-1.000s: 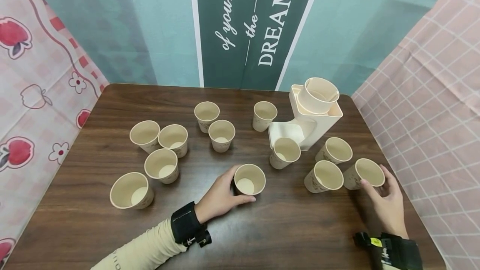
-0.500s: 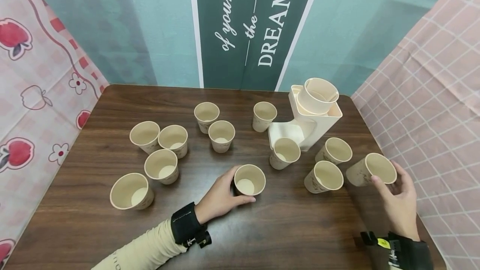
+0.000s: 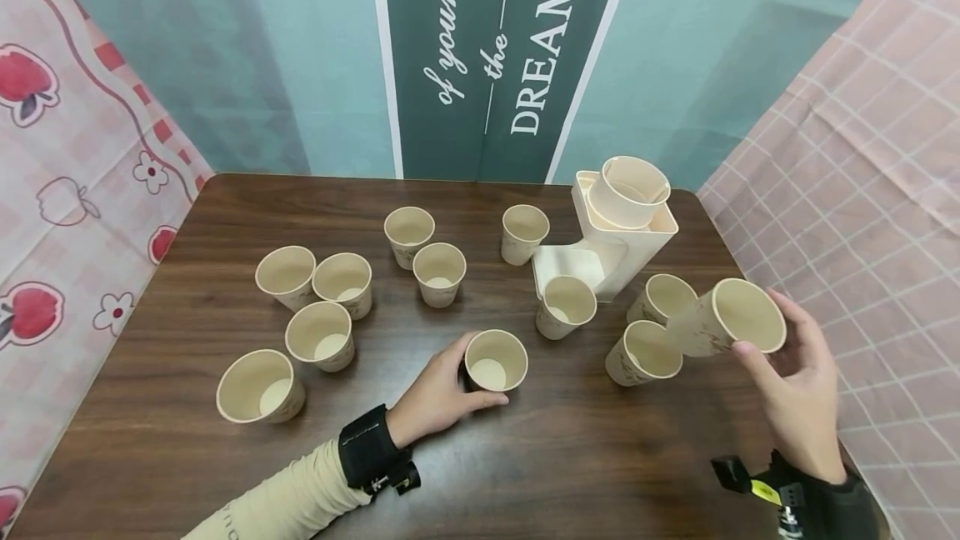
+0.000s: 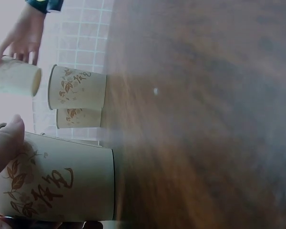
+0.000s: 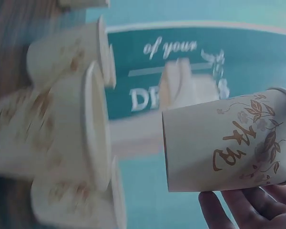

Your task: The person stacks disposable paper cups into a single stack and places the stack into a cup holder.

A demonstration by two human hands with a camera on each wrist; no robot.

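In the head view my left hand (image 3: 442, 394) is curled round a beige paper cup (image 3: 497, 361) standing upright on the table (image 3: 570, 457). Brown leaf print and lettering mark that cup (image 4: 62, 181) in the left wrist view. At the right, my right hand (image 3: 802, 382) grips another paper cup (image 3: 748, 315), raised off the table and tilted. Its printed side (image 5: 229, 143) fills the right of the right wrist view, with fingers beneath it. Just left of this raised cup are two standing cups, the nearer one (image 3: 645, 354) and the farther one (image 3: 663, 298), partly overlapped by it in view.
A cream dispenser-like stand (image 3: 622, 248) with a round top piece stands at the back right, a paper cup (image 3: 566, 307) before it and another (image 3: 524, 233) beside it. Several cups, including a front one (image 3: 260, 387), stand on the left. Cloth (image 3: 862, 190) hangs around the table.
My right hand has lifted its cup off the table, first rightward, then up and slightly back left, tilting it. The left hand and its cup stay in place; the head view shifts slightly.
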